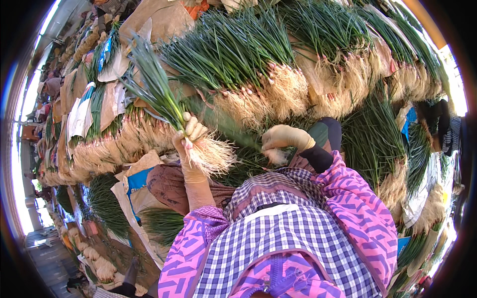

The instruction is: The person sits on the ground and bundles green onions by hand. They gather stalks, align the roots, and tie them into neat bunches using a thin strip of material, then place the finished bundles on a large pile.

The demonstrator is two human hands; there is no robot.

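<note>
My gloved left hand (193,130) is closed around a bunch of green onions (167,98). Their leaves point up and to the left, and the pale roots (210,154) hang out below my fingers toward the right. My gloved right hand (283,138) is over my lap, fingers curled on a blurred green onion (240,136). Its leaves streak to the left and its whitish roots (275,155) show under the hand; motion blur hides how many stalks it holds. Loose green leaves (242,165) lie between my knees.
Ahead lies a long row of green onions (238,56), roots toward me, on brown paper sacks (160,20). Another heap (372,145) is at my right. Paper sacking with a blue print (138,186) lies at my left, near more onion leaves (162,223).
</note>
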